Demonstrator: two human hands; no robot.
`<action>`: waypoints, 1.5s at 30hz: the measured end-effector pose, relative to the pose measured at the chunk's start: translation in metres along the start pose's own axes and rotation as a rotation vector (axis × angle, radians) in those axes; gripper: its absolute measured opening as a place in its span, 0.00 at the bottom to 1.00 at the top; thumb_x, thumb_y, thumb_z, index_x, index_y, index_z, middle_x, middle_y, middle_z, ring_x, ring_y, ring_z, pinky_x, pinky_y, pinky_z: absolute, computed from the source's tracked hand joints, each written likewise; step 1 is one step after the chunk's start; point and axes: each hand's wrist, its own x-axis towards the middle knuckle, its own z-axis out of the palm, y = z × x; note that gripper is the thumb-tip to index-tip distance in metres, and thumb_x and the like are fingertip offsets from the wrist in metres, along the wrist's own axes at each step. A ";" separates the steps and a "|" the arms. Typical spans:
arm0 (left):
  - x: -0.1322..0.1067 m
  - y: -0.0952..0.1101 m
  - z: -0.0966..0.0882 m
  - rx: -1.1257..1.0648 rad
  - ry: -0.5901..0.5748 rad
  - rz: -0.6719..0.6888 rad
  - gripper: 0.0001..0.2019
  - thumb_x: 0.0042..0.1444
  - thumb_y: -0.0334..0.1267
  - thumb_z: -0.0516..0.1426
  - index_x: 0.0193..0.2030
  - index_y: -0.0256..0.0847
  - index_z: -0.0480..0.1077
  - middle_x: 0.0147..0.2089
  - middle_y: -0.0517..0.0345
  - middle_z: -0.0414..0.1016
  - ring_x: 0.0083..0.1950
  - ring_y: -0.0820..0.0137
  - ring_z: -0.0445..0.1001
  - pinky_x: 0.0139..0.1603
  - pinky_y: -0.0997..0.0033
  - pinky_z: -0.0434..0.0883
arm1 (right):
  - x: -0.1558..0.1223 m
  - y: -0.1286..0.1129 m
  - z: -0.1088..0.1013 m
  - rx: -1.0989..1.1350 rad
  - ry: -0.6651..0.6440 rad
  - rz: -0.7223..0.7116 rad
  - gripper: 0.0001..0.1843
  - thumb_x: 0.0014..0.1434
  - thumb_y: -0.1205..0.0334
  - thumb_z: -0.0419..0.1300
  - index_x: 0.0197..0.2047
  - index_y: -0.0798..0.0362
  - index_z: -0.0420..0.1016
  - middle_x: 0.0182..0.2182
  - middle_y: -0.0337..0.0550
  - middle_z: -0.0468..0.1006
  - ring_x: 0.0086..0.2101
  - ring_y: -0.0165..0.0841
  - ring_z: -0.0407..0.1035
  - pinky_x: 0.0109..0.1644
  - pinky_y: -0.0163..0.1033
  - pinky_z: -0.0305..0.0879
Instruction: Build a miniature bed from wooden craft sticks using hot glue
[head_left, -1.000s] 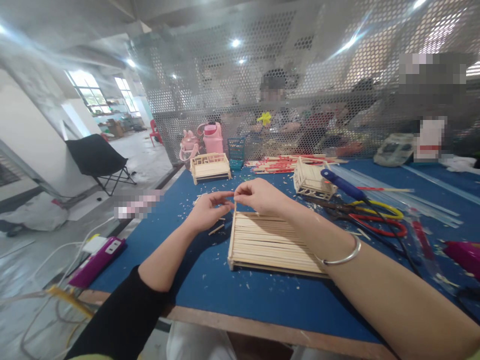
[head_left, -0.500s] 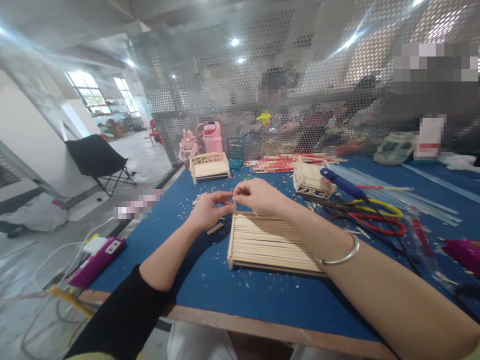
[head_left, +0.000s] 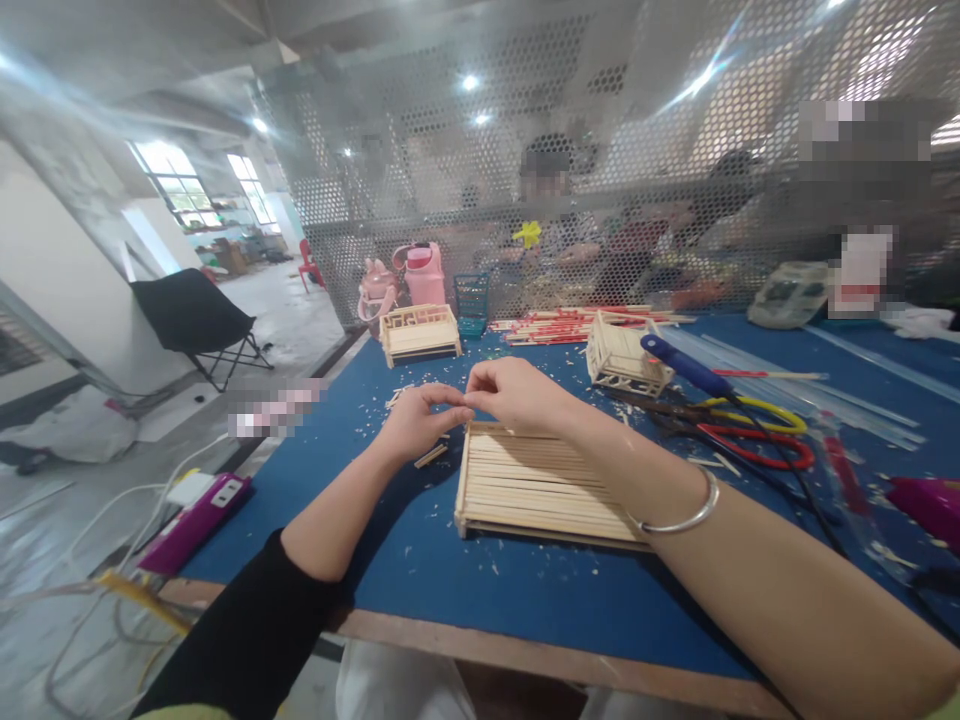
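pinching hands (head_left: 514,392) by a flat, ribbed wooden platform (head_left: 544,485), whether gripping anything unclear

A blue tabletop (head_left: 525,595) bears a slatted wooden platform (head_left: 532,485) and scraps (head_left: 430,456).

Slatted panel (head_left: 540,480) – right end hidden by forearm (head_left: 780,580)

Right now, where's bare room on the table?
Mostly bare: left, between power strip and left forearm; front, between slatted panel and table edge. Crowded: right, with blue-handled tool, clear strips; back, with red sticks.
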 end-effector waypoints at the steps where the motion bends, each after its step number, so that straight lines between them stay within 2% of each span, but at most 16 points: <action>1: 0.000 0.000 0.001 0.008 0.003 -0.003 0.09 0.44 0.43 0.61 0.30 0.41 0.78 0.35 0.57 0.81 0.39 0.65 0.76 0.44 0.67 0.69 | 0.000 0.000 0.000 -0.001 0.000 -0.001 0.06 0.54 0.65 0.59 0.25 0.55 0.72 0.22 0.37 0.71 0.24 0.26 0.60 0.30 0.32 0.53; 7: 0.001 -0.001 0.003 0.040 0.008 -0.028 0.09 0.46 0.43 0.60 0.30 0.41 0.79 0.31 0.56 0.81 0.35 0.66 0.76 0.39 0.68 0.68 | -0.001 0.000 -0.001 -0.001 0.001 0.011 0.06 0.55 0.66 0.58 0.27 0.55 0.73 0.23 0.37 0.71 0.24 0.26 0.59 0.30 0.32 0.53; 10: 0.000 0.000 0.003 0.043 0.007 -0.033 0.09 0.46 0.42 0.60 0.29 0.41 0.79 0.31 0.56 0.81 0.35 0.66 0.76 0.40 0.68 0.69 | 0.001 0.003 -0.003 0.013 -0.011 0.013 0.07 0.57 0.64 0.56 0.31 0.56 0.74 0.24 0.38 0.73 0.25 0.26 0.61 0.30 0.32 0.54; 15: 0.000 0.002 0.003 0.023 0.008 -0.041 0.08 0.46 0.42 0.61 0.28 0.41 0.78 0.33 0.55 0.81 0.36 0.66 0.77 0.42 0.67 0.70 | 0.006 0.012 -0.008 0.026 0.057 0.012 0.12 0.61 0.64 0.50 0.33 0.57 0.75 0.24 0.40 0.74 0.25 0.27 0.63 0.31 0.32 0.55; 21: 0.000 0.002 0.003 0.040 0.006 -0.051 0.10 0.46 0.44 0.60 0.28 0.40 0.78 0.33 0.55 0.81 0.37 0.65 0.77 0.43 0.67 0.69 | 0.003 0.009 -0.007 -0.045 0.036 -0.007 0.08 0.56 0.66 0.56 0.29 0.56 0.76 0.23 0.38 0.74 0.24 0.25 0.61 0.29 0.31 0.53; 31: 0.000 0.002 0.003 0.034 0.006 -0.041 0.10 0.45 0.45 0.60 0.28 0.41 0.78 0.32 0.56 0.81 0.36 0.65 0.77 0.42 0.68 0.70 | 0.004 0.008 -0.009 -0.095 0.078 0.038 0.08 0.53 0.70 0.57 0.35 0.57 0.78 0.27 0.40 0.76 0.25 0.26 0.62 0.30 0.32 0.55; 45: 0.001 0.001 0.002 0.039 -0.001 -0.053 0.10 0.46 0.45 0.60 0.28 0.40 0.78 0.32 0.56 0.81 0.36 0.66 0.76 0.41 0.68 0.69 | 0.001 0.007 -0.007 -0.148 0.040 0.045 0.09 0.53 0.71 0.57 0.32 0.55 0.79 0.27 0.41 0.77 0.27 0.28 0.65 0.31 0.33 0.54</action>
